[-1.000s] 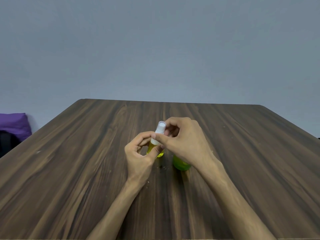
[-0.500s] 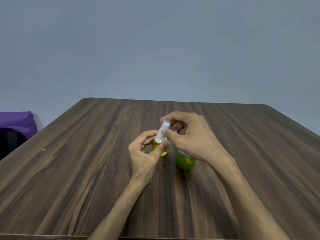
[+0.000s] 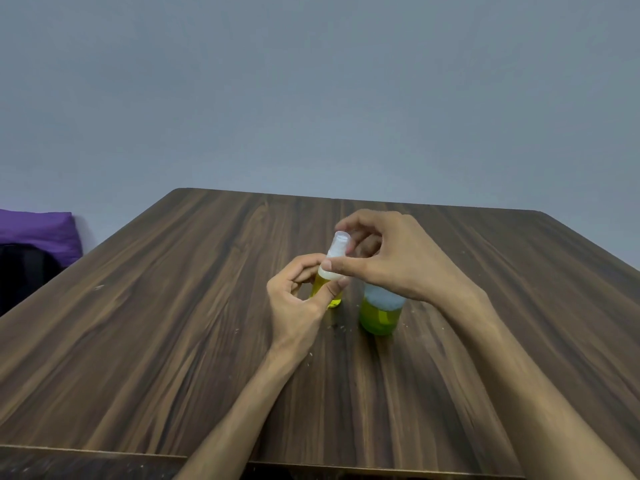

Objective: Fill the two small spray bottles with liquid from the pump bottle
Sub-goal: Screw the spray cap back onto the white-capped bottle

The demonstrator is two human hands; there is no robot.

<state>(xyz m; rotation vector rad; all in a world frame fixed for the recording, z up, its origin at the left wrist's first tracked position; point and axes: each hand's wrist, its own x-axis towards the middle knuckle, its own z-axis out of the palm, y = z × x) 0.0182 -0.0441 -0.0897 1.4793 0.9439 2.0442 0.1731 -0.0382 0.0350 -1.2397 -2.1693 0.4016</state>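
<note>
The left hand [image 3: 294, 306] grips the yellow-filled body of a small spray bottle [image 3: 330, 271], held slightly tilted just above the dark wooden table [image 3: 173, 341], while the right hand [image 3: 391, 261] pinches the bottle's white spray top between thumb and forefinger. Just to the right stands a larger bottle [image 3: 381, 315] of green-yellow liquid (its top is hidden behind the right hand). A purple cushion [image 3: 38, 233] lies beyond the table's left edge.

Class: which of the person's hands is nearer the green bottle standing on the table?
Right. The right hand hovers directly above the green bottle; the left hand is beside it.
</note>
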